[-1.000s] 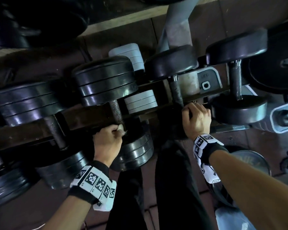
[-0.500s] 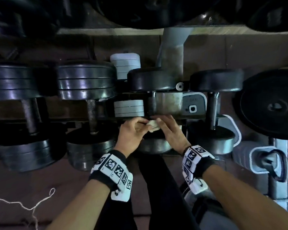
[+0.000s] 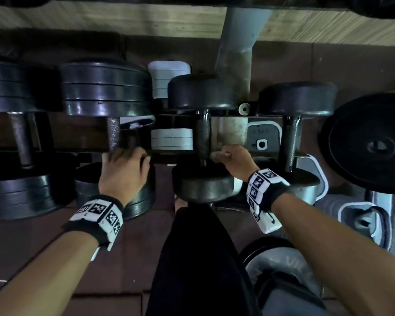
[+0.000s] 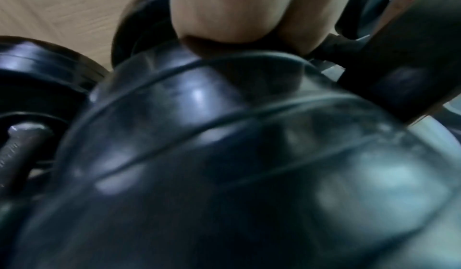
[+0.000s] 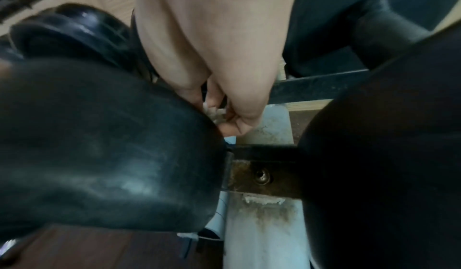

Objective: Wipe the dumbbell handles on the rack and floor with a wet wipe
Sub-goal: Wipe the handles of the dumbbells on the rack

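Dumbbells lie across a low rack rail [image 3: 78, 137]. My left hand [image 3: 123, 156] grips the near end of the knurled handle [image 3: 113, 131] of a plate dumbbell, its palm over the near plates [image 4: 224, 155]. My right hand [image 3: 226, 156] pinches a small crumpled wet wipe [image 3: 217, 154] just right of the black handle [image 3: 202, 137] of the middle round-headed dumbbell. In the right wrist view the wipe [image 5: 214, 113] shows between the fingertips, beside that dumbbell's near head [image 5: 99, 145]. I cannot tell whether the wipe touches the handle.
A third round-headed dumbbell [image 3: 291, 142] lies to the right, with a big weight plate [image 3: 372, 144] beyond it. More plate dumbbells [image 3: 21, 137] fill the left. A grey rack post [image 3: 237, 49] rises behind. White small weights [image 3: 171, 139] sit between the handles. My black-clad leg [image 3: 203, 258] is below.
The wipe went from my left hand to my right as both hands met at the middle. The left hand then moved back left onto the plate dumbbell's handle.
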